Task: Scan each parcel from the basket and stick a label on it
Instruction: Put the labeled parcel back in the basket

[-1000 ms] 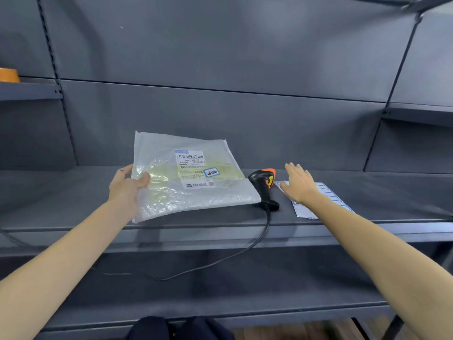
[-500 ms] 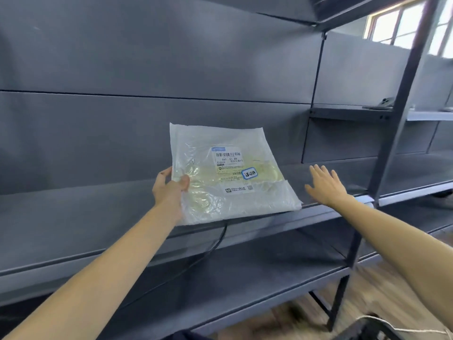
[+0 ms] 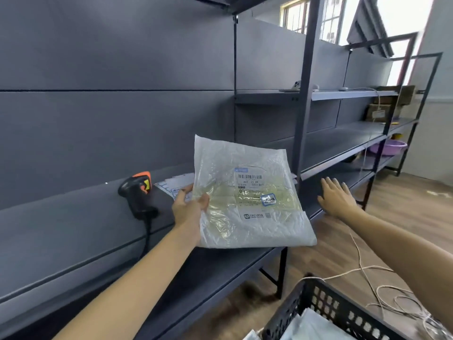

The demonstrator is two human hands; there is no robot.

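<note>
Left hand (image 3: 190, 212) pinching parcel (image 3: 247, 195) by its edge, scanner (image 3: 137, 192) just beyond, right hand (image 3: 337, 196) flat, holding nothing

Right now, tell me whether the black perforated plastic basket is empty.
Not empty. The black perforated plastic basket holds pale plastic parcels, visible inside its rim at the frame's bottom.
</note>
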